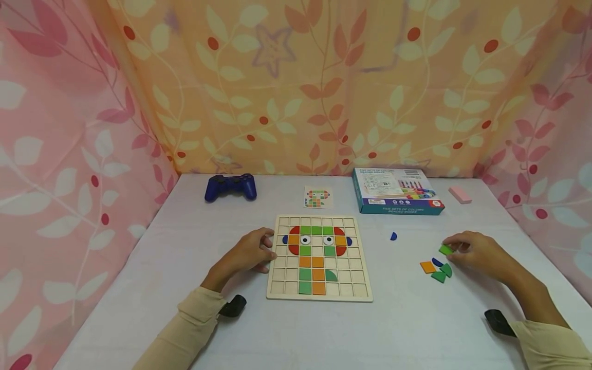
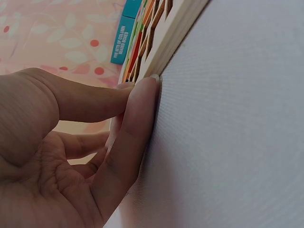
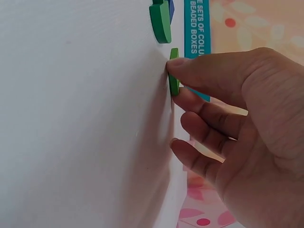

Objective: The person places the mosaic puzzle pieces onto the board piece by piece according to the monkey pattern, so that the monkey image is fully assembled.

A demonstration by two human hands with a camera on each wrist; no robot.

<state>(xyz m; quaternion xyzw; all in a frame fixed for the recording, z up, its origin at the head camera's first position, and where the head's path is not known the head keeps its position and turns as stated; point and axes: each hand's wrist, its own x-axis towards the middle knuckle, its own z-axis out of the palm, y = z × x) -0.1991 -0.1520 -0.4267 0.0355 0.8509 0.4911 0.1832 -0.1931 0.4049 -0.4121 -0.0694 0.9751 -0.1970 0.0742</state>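
Observation:
A wooden grid board lies in the middle of the table, with red, orange, green and blue pieces and two eye pieces forming a figure. At its left edge, my left hand holds the rim between thumb and fingertips, seen close in the left wrist view. On the right, my right hand pinches a light green piece by thumb and index finger, low over the tabletop. Beside it lie an orange square, a blue half-round piece and two green quarter-round pieces.
A lone blue half-round piece lies right of the board. Behind stand a pattern card, a blue game controller, a teal-edged box and a pink block. Patterned curtains enclose the table.

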